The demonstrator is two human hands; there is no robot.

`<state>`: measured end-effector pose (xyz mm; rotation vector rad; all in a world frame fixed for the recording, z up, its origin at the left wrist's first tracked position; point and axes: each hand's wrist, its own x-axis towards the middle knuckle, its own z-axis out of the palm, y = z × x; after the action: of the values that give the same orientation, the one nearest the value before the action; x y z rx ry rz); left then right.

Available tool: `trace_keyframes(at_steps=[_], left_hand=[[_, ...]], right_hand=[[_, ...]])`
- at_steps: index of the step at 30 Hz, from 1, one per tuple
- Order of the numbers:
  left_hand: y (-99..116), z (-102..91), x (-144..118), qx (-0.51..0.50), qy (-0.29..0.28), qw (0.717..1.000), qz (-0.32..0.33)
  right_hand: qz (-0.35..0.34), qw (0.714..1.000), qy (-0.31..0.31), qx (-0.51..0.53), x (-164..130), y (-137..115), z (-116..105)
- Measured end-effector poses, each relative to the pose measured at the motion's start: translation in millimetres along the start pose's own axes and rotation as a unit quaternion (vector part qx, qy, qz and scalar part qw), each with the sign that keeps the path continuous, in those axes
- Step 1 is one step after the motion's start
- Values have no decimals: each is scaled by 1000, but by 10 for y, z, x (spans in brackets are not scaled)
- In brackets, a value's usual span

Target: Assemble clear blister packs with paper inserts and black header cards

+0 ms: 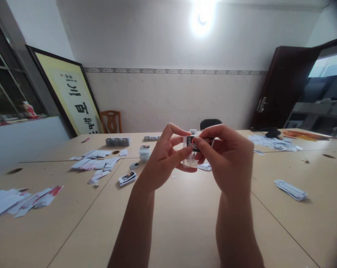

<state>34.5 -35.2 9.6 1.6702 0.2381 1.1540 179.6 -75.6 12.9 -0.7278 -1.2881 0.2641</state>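
Observation:
Over the middle of the table I hold up a small clear plastic packet with a black printed card at its top. My left hand grips the packet's left side, thumb across its front and fingers behind. From the right, my right hand pinches the black card between thumb and fingers. Fingers cover part of both, so whether the card is inside the packet or against it cannot be told. Just left of my left forearm lies a short stack of printed cards.
Clear packets stand beside a grey disc. Rows of dark packs sit farther back. White paper slips are scattered at left; a paper bundle lies at right. More papers and a black item are at the back right.

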Motion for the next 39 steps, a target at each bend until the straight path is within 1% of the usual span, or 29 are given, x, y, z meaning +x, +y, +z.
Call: trace_keyframes(at_steps=[6, 11, 15, 21, 26, 33, 39], left_hand=[[3, 4, 1, 31, 17, 999, -2], [-2, 14, 4, 39, 44, 998, 3], [2, 11, 7, 41, 54, 998, 8], [30, 15, -18, 53, 78, 996, 3], [24, 13, -26, 73, 105, 992, 10], [15, 3, -14, 83, 132, 988, 24], [31, 2, -16, 93, 151, 984, 32]], right_hand=[[2, 1000, -2, -27, 6, 27, 8], [1, 999, -9, -47, 3, 36, 25], [-3, 998, -9, -64, 1, 31, 48], [-7, 998, -5, -63, -9, 33, 63], [-25, 996, -2, -84, -18, 42, 58], [-68, 991, 19, -115, -57, 63, 95], [-61, 990, 48, -115, -62, 42, 74]])
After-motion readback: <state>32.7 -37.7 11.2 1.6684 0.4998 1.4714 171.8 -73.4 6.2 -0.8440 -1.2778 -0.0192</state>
